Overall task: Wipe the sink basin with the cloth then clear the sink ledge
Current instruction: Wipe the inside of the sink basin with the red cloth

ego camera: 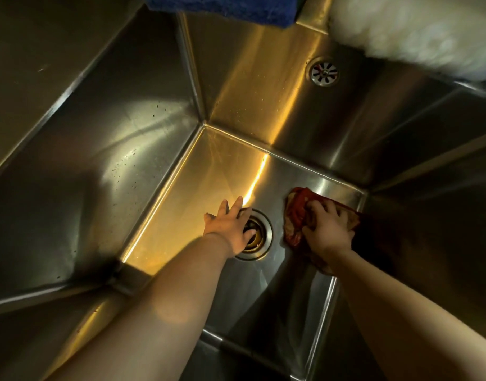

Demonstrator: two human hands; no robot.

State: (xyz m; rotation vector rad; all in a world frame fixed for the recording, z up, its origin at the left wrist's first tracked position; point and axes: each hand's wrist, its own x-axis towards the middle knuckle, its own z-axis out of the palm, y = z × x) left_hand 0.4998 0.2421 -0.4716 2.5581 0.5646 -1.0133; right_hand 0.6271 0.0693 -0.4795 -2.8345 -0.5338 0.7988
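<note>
— Where is the cloth?

— The cloth (298, 215) lies bunched on the floor of the sink basin (208, 174), just right of the drain (267, 229). My right hand (328, 225) is on top of it, fingers (318, 207) curled into the folds and pressing it down.

— And your other hand?

— My left hand (230, 226) covers the drain's left rim, its fingers straight and spread, holding nothing. I cannot tell whether it bears on the steel or hovers just above it.

— What could go wrong from here?

— The drain looks open, with no strainer that I can see. If I sweep the cloth left across it, a loose corner may drop into the hole and snag. My left hand also sits in that path, so I would bump it or leave a patch around the drain unwiped.

— Anything further out?

— The wall left of the drain carries dark specks (131, 171). A floor-only pass would miss them. Far beyond the drain, up on the ledge (316, 15), a blue pad (222, 6) overhangs the rim, and a white fluffy thing (401, 31), too blurred to name, sits to its right. If I wipe high up that wall, I could knock the pad into the wet basin before the ledge gets cleared.
</note>
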